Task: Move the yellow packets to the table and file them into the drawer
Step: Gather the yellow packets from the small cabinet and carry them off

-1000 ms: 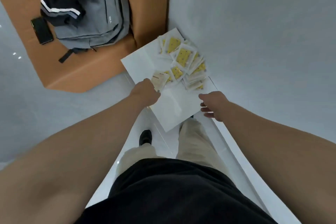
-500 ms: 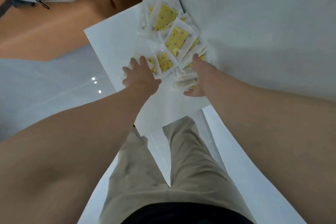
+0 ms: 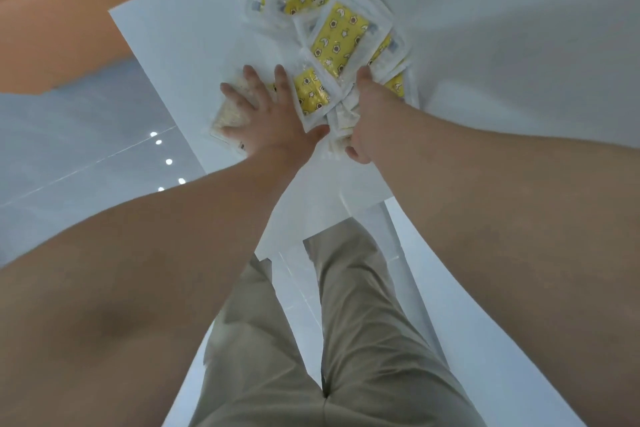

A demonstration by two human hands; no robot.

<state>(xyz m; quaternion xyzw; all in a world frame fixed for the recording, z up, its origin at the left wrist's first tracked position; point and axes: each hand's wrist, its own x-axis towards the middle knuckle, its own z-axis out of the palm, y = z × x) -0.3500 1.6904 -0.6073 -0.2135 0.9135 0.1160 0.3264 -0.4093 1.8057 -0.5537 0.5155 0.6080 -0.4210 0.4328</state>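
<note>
Left hand (image 3: 273, 121) lies spread and flat on the bench (image 3: 180, 31), fingers straight and splayed, gripping nothing.

Farthest left, beyond the bench's far left corner, is a brown surface (image 3: 69, 10). Below it, a glossy grey floor (image 3: 86, 135) carries a row of small light reflections. The white bench top comes next. Its left edge runs diagonally from that far corner down to the near corner, above the person's beige trousers (image 3: 363, 322).

Close to the middle of the left edge lies a pale packet (image 3: 227, 116), its face whitish rather than yellow. The left hand's outer fingers and palm press down on it. On its thumb side the same hand touches a small yellow packet (image 3: 311, 94), whose near corner sits in the fork between index finger and thumb.

Right of that, the yellow packets (image 3: 337, 40) lie in a loose, overlapping heap along the bench's right edge, reaching toward the far right corner. Each is a clear wrapper around a yellow insert printed with small stars and moons.

The right hand (image 3: 369, 114) stands on edge against the near right side of the heap. One fingertip shows at the top and the thumb tip below. Several white-edged packets are bunched between it and the left hand. Its other fingers are hidden behind the hand and the heap, so whether it grasps packets or only pushes them cannot be told.

Both forearms are bare. A white wall (image 3: 519, 45) rises along the bench's right edge, just beside the heap.
</note>
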